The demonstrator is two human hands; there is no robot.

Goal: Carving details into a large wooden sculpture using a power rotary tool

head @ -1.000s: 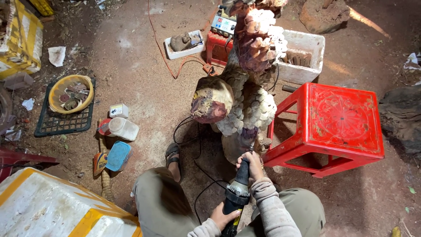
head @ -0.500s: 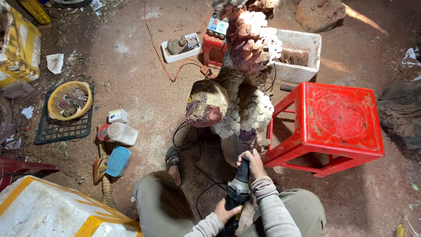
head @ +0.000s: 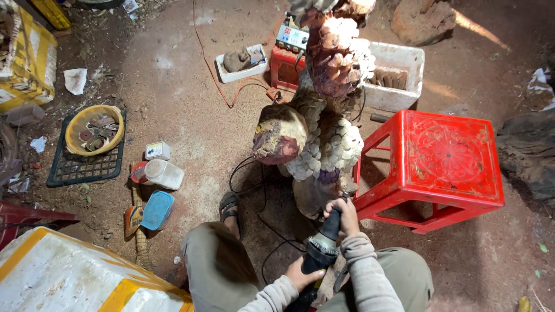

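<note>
A tall carved wooden sculpture (head: 324, 127) with scale-like texture stands on the dirt floor in front of me. I hold a black power grinder (head: 321, 248) against its lower part. My right hand (head: 342, 215) grips the grinder's front end near the carving's base. My left hand (head: 300, 274) grips the rear of the tool's body. A black cable (head: 254, 190) loops over the ground from the tool. My knees in khaki trousers frame the tool, and a sandalled foot (head: 229, 205) rests to the left.
A red plastic stool (head: 445, 156) stands right of the carving. White foam boxes (head: 399, 69) and a small red stool (head: 286, 60) sit behind it. At left: a yellow bowl (head: 94, 128) on a black tray, jars (head: 163, 173), a blue tub (head: 157, 209), a white-yellow foam box (head: 69, 277).
The view has shifted slightly. My hands and the grinder stay at the base of the carving, with the right hand a little nearer the wood.
</note>
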